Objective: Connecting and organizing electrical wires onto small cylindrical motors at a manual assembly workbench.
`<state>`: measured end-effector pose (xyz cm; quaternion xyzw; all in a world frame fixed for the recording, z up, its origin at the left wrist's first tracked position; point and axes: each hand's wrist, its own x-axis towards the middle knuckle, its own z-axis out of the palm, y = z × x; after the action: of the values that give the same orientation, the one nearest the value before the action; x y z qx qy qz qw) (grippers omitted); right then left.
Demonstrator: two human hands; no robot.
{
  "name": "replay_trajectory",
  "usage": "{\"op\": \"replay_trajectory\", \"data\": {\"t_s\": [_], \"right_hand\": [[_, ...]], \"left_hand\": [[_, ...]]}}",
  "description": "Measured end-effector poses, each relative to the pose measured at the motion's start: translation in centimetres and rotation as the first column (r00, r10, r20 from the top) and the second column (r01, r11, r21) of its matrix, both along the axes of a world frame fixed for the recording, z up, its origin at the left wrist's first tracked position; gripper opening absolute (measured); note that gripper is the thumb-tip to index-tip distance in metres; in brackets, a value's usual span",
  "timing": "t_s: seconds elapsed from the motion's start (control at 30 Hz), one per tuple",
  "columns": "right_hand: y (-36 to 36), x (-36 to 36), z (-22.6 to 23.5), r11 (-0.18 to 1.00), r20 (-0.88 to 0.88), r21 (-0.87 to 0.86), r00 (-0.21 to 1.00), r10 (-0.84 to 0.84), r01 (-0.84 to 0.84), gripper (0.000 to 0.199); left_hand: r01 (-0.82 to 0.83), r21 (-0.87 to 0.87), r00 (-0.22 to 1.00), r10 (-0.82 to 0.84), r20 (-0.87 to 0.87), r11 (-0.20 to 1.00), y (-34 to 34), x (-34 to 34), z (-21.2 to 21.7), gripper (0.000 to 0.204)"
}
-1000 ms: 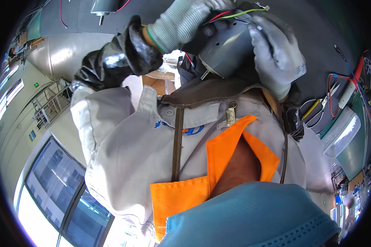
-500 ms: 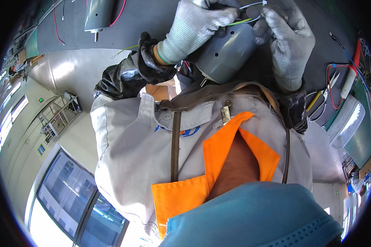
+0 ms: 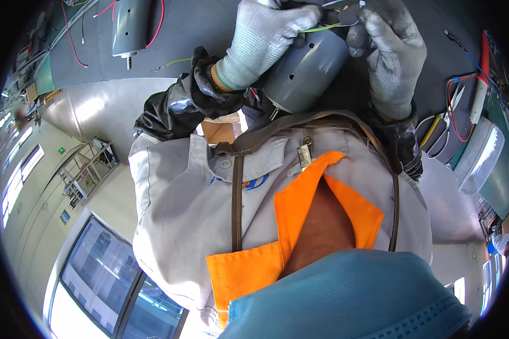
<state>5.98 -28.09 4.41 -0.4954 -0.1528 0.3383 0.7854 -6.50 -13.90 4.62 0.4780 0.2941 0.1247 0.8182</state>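
My left hand (image 3: 260, 42), in a grey-white knit glove, is closed in a pinch on a thin yellow-green wire (image 3: 324, 27). My right hand (image 3: 395, 62), gloved alike, pinches the other end of the wire between thumb and fingers. A small white connector (image 3: 362, 3) on a pale lead shows above the right fingertips; the top edge cuts off part of both hands. Below the wire, close to my body, a dark grey cylindrical motor (image 3: 305, 76) lies tilted, its short shaft toward me. Dark fingertips make the exact grip hard to see.
Another grey motor (image 3: 131, 28) with red leads lies on the dark worktable (image 3: 181, 34) at left. Scissors (image 3: 455, 101), a yellow-handled tool (image 3: 431, 130), a red-and-white tool (image 3: 481, 82) and a clear plastic tray (image 3: 481, 158) are at right. A loose yellow-green wire (image 3: 175, 63) lies near my left sleeve.
My left fingertips have shifted slightly left, and a little more of the yellow-green wire shows between the hands. The whole view has shifted slightly; both hands keep their pinch.
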Motion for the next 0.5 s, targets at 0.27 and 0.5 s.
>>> {"op": "replay_trajectory", "data": {"t_s": [0.27, 0.5], "right_hand": [[0.4, 1.3, 2.0, 0.975, -0.048, -0.119, 0.982, 0.183, -0.187, 0.050], [-0.4, 3.2, 4.2, 0.854, 0.001, -0.352, 0.912, 0.410, -0.384, 0.037]], "left_hand": [[0.002, -0.014, 0.999, -0.002, 0.041, 1.000, -0.1, -0.1, -0.3, 0.016], [0.076, 0.175, 0.994, -0.089, 0.064, 0.982, -1.6, 2.4, 0.5, 0.015]]}}
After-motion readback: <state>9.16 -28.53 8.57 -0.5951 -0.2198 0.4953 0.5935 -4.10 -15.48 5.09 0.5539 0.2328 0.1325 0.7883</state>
